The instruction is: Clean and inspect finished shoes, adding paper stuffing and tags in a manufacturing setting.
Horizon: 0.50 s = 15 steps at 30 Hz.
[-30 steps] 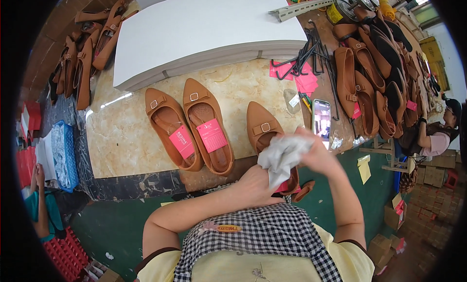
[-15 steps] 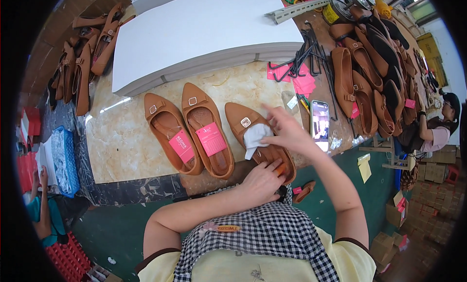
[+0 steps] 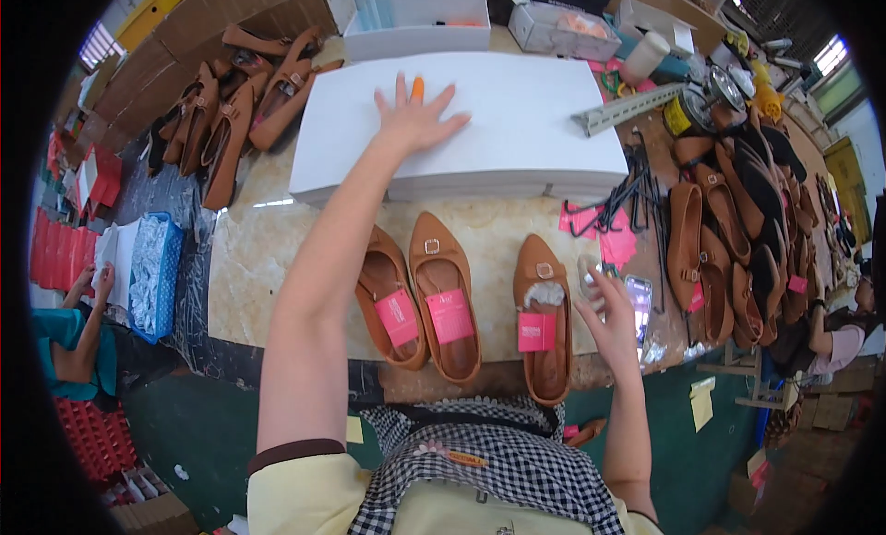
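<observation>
My left hand [image 3: 415, 120] lies with fingers spread on a thick stack of white sheets [image 3: 517, 101], an orange cover on one finger. My right hand [image 3: 609, 318] hovers just right of a single brown pointed flat shoe [image 3: 544, 378], its fingers apart and nothing visible in them. White paper [image 3: 544, 296] is stuffed in that shoe's toe, and a pink tag [image 3: 536, 332] lies over its opening. To its left stand two matching flats [image 3: 432, 223] with square buckles and pink tags; my left arm partly covers the outer one [image 3: 399, 352].
Brown shoes pile up at the back left [image 3: 231, 120] and the right [image 3: 706, 212]. Black hooks [image 3: 637, 189] and pink tags [image 3: 616, 247] lie near a lit phone [image 3: 639, 304]. A blue basket [image 3: 152, 276] stands left, beside a co-worker's hands [image 3: 100, 278]. A metal angle bar [image 3: 628, 108] overhangs the stack.
My left hand has left the shoe and reached forward onto the white stack. My right hand has let go of the paper in the toe. The shoe now lies straighter, its pink tag showing.
</observation>
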Motion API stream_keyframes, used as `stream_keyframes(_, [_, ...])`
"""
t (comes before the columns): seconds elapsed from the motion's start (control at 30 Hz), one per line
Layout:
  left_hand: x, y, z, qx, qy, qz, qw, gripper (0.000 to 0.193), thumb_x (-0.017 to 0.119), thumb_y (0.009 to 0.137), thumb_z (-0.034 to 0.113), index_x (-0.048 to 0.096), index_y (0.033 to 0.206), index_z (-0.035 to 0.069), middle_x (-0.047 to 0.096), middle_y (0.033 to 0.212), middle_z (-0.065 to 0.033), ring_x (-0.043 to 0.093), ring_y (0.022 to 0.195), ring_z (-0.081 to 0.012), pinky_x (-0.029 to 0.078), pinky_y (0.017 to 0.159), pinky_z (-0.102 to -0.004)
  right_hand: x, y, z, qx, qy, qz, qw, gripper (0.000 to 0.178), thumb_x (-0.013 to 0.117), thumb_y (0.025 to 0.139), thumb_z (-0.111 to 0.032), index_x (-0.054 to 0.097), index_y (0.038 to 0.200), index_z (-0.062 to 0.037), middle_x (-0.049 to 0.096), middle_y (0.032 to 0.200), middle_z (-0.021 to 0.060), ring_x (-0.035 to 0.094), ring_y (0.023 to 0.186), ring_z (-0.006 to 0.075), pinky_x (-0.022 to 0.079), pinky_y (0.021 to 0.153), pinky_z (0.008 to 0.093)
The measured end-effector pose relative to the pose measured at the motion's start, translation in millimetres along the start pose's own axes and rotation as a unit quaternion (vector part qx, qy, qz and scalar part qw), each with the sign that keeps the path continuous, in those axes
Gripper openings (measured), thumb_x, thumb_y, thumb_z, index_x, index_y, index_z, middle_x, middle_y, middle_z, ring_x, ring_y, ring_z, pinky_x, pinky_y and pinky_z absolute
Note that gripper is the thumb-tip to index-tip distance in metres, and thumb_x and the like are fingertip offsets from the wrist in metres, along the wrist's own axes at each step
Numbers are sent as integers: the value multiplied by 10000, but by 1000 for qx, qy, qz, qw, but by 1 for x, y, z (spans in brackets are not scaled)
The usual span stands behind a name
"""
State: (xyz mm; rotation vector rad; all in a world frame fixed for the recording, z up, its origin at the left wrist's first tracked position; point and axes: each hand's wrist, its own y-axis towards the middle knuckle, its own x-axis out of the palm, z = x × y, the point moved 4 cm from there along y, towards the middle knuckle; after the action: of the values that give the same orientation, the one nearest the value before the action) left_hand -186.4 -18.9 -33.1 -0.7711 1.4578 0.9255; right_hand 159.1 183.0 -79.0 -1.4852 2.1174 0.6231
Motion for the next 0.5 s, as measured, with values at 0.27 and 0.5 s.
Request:
stream_keyframes(0.27, [-41,-96,65,194,-284,128,930,223,606,859,215,645,985,36,613,916,-168,585,932,-346,501,819,-442,16,2,-27,3,223,81,971,630,619,908,-105,375,1489,-105,428,1396,79,552,1093,184,500,853,301])
stream_keyframes(0.5, [-60,-248,89,290,-606,139,728,186,591,879,204,680,919,46,645,1136,-141,614,984,-249,407,926,-539,70,-7,-52,360,506,-139,772,514,588,955,-298,473,1387,-46,555,1348,99,554,1219,223,467,1022,388])
